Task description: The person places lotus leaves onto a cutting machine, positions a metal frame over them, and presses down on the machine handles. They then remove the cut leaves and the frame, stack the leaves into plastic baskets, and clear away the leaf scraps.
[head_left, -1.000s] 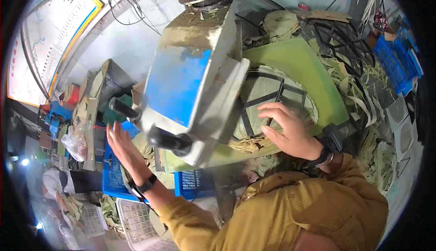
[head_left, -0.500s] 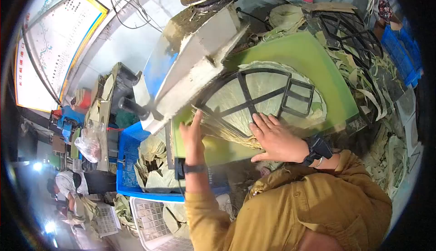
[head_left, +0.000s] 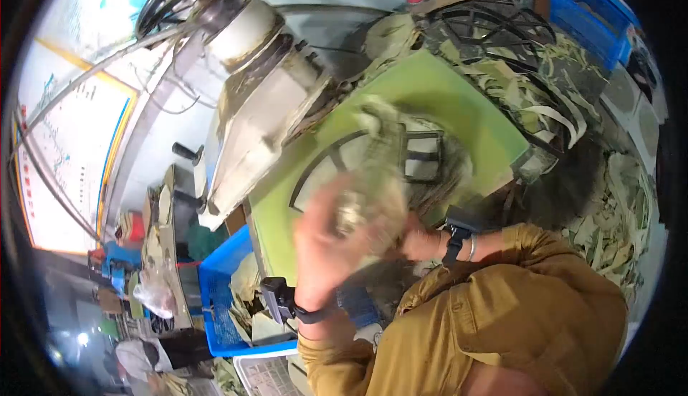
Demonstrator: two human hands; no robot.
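Observation:
A bundle of dried leaf trimmings (head_left: 383, 145), smeared by motion, rises over the middle of the green cutting board (head_left: 494, 149). My left hand (head_left: 322, 235) is closed around its near left part. My right hand (head_left: 421, 240) is at the lower right of the bundle, its fingers hidden and blurred. Behind the trimmings, a black metal cutting die (head_left: 424, 156) lies on the board, partly covered. Pale leaf shows inside the die's frame and beside its right edge.
A heavy white press arm (head_left: 251, 138) stands over the board's left side. A blue crate (head_left: 215, 303) with leaves is below left. Leaf scraps (head_left: 616, 231) pile up at right, and more black dies (head_left: 494, 30) lie behind. Another person (head_left: 147, 356) is at lower left.
The leaf trimmings have been lifted off the die's near edge and sweep over it. My left hand has closed on them, and my right hand has left the die. The camera view has shifted.

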